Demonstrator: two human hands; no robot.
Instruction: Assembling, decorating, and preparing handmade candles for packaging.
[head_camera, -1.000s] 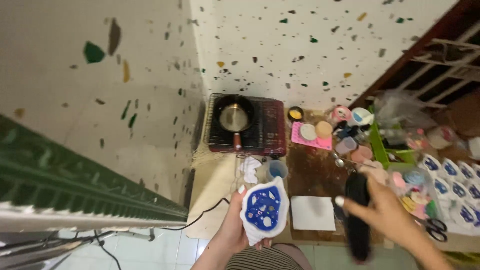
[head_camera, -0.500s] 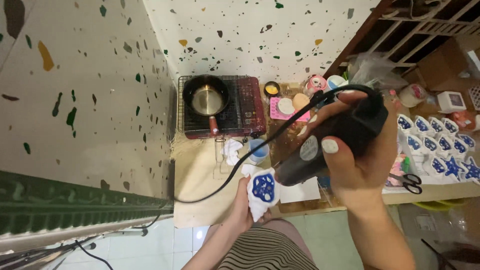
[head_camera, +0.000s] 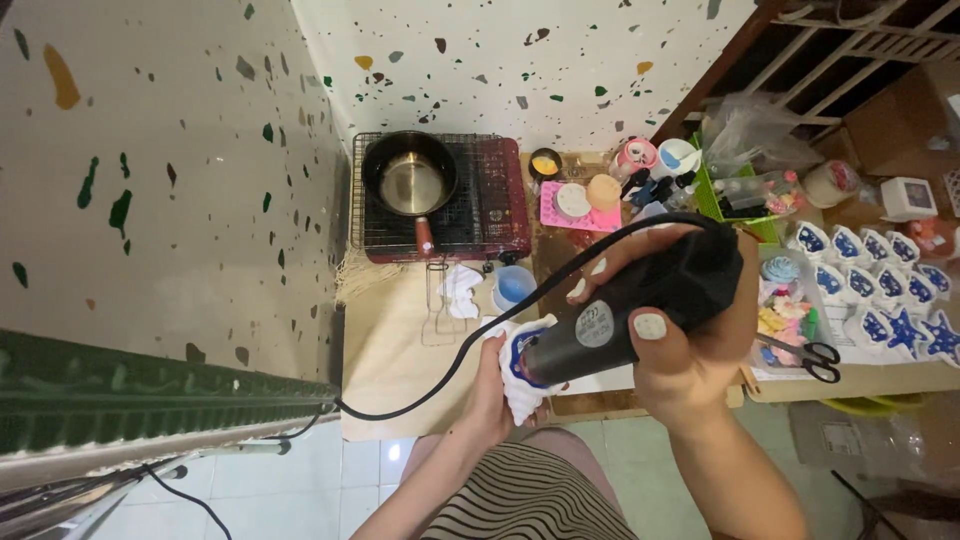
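Since prev frame, R hand (head_camera: 690, 335) has brought the black heat tool (head_camera: 625, 315) lower; its nozzle end now sits right over the shell-shaped mould (head_camera: 520, 375), hiding most of the blue fill that showed before. L hand (head_camera: 492, 400) has barely moved, mould a bit lower in frame.

Grip: R hand wrapped full around the tool body, thumb on top, fingers curled behind. Firm hold. L hand cups the white mould from underneath w/ fingers closed on its edge, mould tilted up toward the nozzle. Held in air above the person's lap, in front of the table edge (head_camera: 400, 425), not resting on it.

Cord (head_camera: 470, 345) runs from the tool's rear, arcs left across the tabletop and drops off the edge.

Around: small pan (head_camera: 410, 180) on red burner w/ wire rack (head_camera: 490, 190), blue cup (head_camera: 513, 287), pink mat w/ round pieces (head_camera: 575, 205), scissors (head_camera: 815, 360), row of blue-and-white finished pieces (head_camera: 870, 275) at right.

Doing it well (judgement): keep nozzle close but not touching the blue surface; can't tell from here if there's a gap. Sweep, don't dwell on one spot. Keep mould level enough that fill won't run to one side. L fingertips sit near the nozzle, so watch heat there. Keep cord slack clear of burner.
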